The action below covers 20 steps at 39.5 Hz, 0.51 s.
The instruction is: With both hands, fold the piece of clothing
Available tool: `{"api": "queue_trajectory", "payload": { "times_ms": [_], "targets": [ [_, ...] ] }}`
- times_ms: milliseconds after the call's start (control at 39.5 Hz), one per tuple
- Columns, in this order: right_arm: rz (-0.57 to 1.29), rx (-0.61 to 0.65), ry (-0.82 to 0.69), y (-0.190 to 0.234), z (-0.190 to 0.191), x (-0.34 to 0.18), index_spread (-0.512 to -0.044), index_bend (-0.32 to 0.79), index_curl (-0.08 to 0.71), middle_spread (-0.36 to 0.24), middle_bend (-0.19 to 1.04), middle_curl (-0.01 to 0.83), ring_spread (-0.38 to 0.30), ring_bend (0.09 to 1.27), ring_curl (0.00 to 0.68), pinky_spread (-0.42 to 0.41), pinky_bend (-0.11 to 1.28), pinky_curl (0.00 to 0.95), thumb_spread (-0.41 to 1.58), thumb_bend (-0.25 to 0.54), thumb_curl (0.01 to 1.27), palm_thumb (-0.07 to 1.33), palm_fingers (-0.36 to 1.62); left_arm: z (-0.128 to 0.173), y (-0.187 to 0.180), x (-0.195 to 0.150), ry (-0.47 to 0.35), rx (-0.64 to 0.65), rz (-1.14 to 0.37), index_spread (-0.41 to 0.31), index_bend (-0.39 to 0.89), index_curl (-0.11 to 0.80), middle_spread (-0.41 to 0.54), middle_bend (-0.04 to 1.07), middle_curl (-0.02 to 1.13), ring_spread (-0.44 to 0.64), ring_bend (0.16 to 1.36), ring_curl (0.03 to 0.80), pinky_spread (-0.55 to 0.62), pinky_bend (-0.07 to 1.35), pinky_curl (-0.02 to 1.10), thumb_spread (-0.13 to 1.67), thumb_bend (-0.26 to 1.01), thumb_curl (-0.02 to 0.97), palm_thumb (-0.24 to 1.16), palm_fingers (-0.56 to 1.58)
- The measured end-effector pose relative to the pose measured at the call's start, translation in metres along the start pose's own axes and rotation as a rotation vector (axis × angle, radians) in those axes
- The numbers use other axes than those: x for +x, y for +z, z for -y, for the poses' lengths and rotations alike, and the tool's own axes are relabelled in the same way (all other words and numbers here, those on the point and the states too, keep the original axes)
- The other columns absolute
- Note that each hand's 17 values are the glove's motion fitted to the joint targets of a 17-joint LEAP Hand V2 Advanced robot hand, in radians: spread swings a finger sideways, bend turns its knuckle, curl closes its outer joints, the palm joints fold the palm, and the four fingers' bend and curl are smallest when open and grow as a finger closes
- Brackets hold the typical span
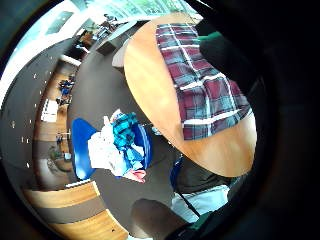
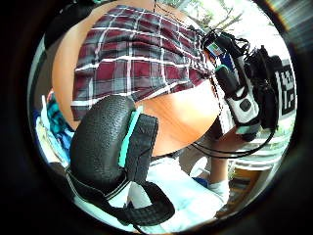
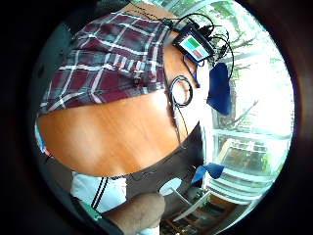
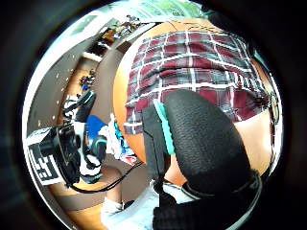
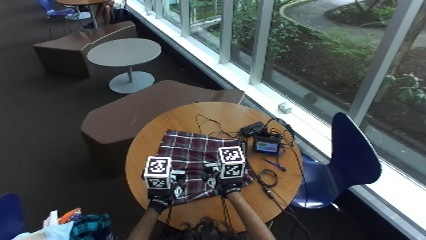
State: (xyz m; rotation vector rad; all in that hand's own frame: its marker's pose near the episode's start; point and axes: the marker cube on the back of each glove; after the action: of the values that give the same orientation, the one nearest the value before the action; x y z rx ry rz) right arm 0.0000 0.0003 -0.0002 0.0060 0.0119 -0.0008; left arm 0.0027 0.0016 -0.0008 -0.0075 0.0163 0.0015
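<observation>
A dark red and grey plaid garment (image 5: 193, 152) lies spread flat on the round wooden table (image 5: 200, 117). My left hand (image 5: 163, 196) hovers over the garment's near left corner and my right hand (image 5: 231, 188) over its near right edge. Neither hand holds cloth. The palm views show the garment (image 1: 205, 85) (image 2: 137, 58) (image 3: 107, 58) (image 4: 192, 62) from above with table showing around its near edge. A relaxed gloved thumb (image 2: 105, 142) (image 4: 204, 139) shows in each thumb side view. The opposite hand (image 2: 244, 83) (image 4: 67, 148) also appears there.
A small device with a lit screen (image 5: 266, 146) and loose cables (image 5: 269, 177) lie on the table right of the garment. A blue chair (image 5: 346, 160) stands at the right. Another blue chair with a pile of clothes (image 1: 120, 145) stands left of me.
</observation>
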Motion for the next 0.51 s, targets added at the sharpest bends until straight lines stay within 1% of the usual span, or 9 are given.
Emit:
{"api": "queue_trajectory", "payload": {
  "times_ms": [25,101,203,329,405,506],
  "targets": [
    [-0.003,0.001,0.000,0.000,0.000,0.000,-0.181,0.23,0.065,-0.013,0.23,0.059,0.056,0.22,0.031,0.131,0.33,0.071,0.45,0.146,0.04,0.22,0.34,-0.001,-0.001,0.001,0.000,-0.004,-0.004,-0.061,0.14,0.041,-0.014,0.24,0.07,0.05,0.45,0.091,0.10,0.39,0.07,0.44,0.05,0.025,0.09,0.61],
    [-0.019,0.005,-0.003,-0.002,-0.003,-0.002,-0.244,0.22,0.117,-0.017,0.23,0.095,0.079,0.22,0.067,0.180,0.35,0.120,0.68,0.160,0.07,0.25,0.32,-0.006,-0.003,0.005,0.004,-0.029,-0.018,-0.083,0.14,0.076,-0.019,0.23,0.13,0.06,0.48,0.161,0.14,0.42,0.13,0.64,0.05,0.045,0.10,0.57],
    [-0.040,0.008,0.001,-0.007,-0.005,-0.001,-0.295,0.21,0.165,-0.018,0.22,0.131,0.106,0.21,0.093,0.221,0.35,0.159,0.89,0.167,0.10,0.27,0.30,-0.009,-0.004,0.006,0.014,-0.035,-0.014,-0.098,0.14,0.112,-0.018,0.22,0.19,0.08,0.51,0.207,0.17,0.44,0.17,0.84,0.04,0.072,0.10,0.54],
    [-0.045,0.004,-0.001,-0.011,-0.008,0.000,-0.330,0.19,0.204,-0.020,0.21,0.168,0.124,0.20,0.114,0.251,0.35,0.189,1.07,0.160,0.12,0.28,0.29,-0.009,-0.007,0.006,0.020,-0.014,-0.009,-0.110,0.14,0.144,-0.017,0.21,0.22,0.09,0.52,0.233,0.19,0.46,0.20,0.98,0.03,0.102,0.10,0.52],
    [-0.049,-0.005,-0.004,-0.012,-0.011,0.000,-0.343,0.18,0.222,-0.021,0.20,0.187,0.131,0.20,0.125,0.262,0.34,0.203,1.14,0.153,0.14,0.29,0.29,-0.007,-0.008,0.004,0.019,0.001,-0.001,-0.114,0.14,0.161,-0.017,0.20,0.24,0.09,0.52,0.243,0.20,0.46,0.21,1.04,0.02,0.119,0.10,0.51],
    [-0.047,-0.023,-0.015,-0.010,-0.015,0.002,-0.353,0.18,0.242,-0.021,0.19,0.209,0.138,0.20,0.139,0.271,0.34,0.220,1.20,0.139,0.16,0.29,0.28,-0.016,-0.017,0.006,0.019,0.012,0.003,-0.118,0.13,0.180,-0.017,0.20,0.26,0.10,0.52,0.253,0.21,0.47,0.23,1.09,0.00,0.139,0.10,0.50]
  ]
}}
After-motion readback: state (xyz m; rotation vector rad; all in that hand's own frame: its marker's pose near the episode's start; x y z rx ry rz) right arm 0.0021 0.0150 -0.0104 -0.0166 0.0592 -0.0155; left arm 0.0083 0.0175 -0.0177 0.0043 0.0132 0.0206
